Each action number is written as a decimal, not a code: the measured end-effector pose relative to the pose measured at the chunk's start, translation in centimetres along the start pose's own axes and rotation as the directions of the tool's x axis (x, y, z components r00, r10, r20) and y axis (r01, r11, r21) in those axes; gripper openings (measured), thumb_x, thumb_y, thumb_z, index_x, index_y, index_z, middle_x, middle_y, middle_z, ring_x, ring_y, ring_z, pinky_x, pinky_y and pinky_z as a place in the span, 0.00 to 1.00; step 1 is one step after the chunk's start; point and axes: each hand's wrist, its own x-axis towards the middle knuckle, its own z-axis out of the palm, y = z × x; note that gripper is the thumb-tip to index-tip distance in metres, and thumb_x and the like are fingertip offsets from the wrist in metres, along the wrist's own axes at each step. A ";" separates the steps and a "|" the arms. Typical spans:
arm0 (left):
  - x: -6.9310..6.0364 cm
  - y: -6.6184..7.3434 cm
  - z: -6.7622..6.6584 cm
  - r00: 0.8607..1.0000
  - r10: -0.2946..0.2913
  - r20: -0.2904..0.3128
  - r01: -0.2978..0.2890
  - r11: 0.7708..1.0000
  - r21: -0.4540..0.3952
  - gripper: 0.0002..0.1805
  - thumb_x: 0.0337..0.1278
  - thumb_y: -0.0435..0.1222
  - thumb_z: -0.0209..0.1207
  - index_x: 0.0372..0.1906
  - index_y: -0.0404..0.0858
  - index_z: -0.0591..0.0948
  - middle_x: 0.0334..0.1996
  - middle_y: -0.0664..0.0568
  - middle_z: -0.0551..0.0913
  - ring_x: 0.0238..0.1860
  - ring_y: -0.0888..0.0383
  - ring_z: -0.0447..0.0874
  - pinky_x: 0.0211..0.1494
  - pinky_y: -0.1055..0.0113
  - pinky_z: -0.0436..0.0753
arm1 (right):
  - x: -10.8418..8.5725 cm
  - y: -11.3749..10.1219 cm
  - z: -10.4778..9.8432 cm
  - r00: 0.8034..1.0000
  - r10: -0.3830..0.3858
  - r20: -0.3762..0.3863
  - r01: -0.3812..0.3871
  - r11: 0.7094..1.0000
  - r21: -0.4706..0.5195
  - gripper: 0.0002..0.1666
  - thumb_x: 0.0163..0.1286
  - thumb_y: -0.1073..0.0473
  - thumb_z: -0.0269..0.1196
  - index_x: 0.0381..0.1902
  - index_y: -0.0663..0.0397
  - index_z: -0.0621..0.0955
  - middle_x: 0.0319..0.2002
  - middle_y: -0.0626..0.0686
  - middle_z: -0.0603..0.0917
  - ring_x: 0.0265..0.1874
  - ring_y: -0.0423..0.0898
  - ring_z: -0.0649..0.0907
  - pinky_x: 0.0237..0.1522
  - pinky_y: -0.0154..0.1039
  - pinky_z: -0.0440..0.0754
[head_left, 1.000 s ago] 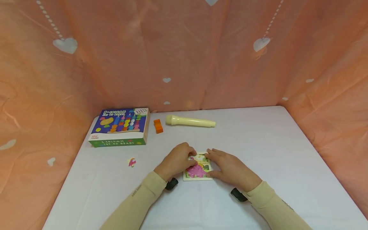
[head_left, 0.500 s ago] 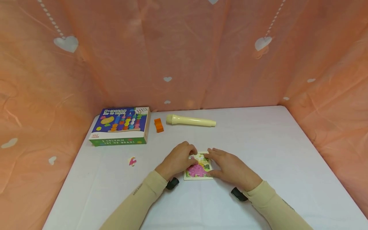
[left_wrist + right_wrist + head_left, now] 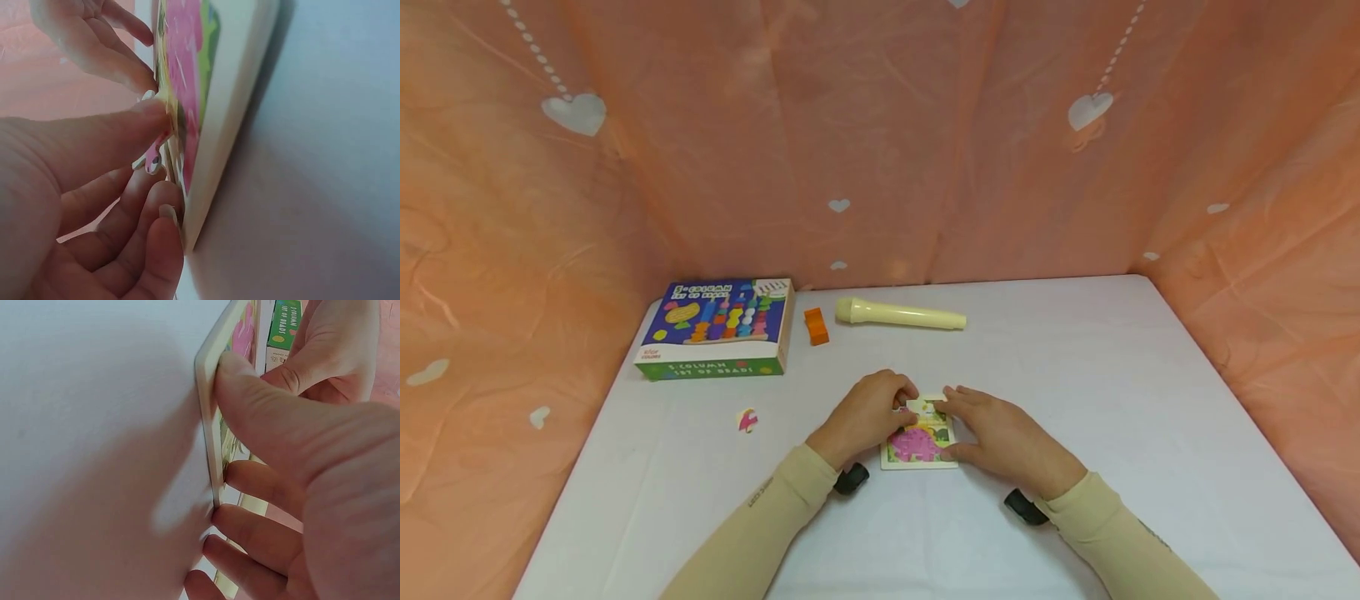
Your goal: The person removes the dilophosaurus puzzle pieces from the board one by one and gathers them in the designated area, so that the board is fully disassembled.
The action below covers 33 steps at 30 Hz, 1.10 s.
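A small framed jigsaw puzzle with a pink dinosaur picture lies on the white table. At its upper left, my left hand pinches a puzzle piece with pink and an eye printed on it. The left wrist view has this piece tilted at the puzzle's surface, partly behind the thumb. My right hand rests along the right side of the puzzle. Its thumb presses on the frame near a corner, and its fairly straight fingers touch the frame's edge and the tabletop. A loose pink-and-white puzzle piece lies to the left.
A bead-set box stands at the back left. Beside it are an orange wavy block and a cream microphone-shaped stick. Orange curtains with hearts enclose the white table on the back and sides.
My left fingers have tilted the piece up at the puzzle's upper left, and the edge of the neighbouring piece shows more. The right hand has stayed in place. The head view has shifted slightly.
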 end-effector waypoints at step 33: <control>-6.6 -8.2 -7.6 0.967 -0.199 -0.160 0.177 0.974 -0.143 0.06 0.78 0.40 0.64 0.48 0.46 0.90 0.41 0.55 0.90 0.43 0.57 0.84 0.53 0.58 0.83 | -0.1 -0.5 -0.2 0.999 0.023 0.039 -0.023 1.000 0.004 0.41 0.70 0.43 0.75 0.76 0.48 0.78 0.80 0.58 0.74 0.80 0.60 0.73 0.76 0.61 0.74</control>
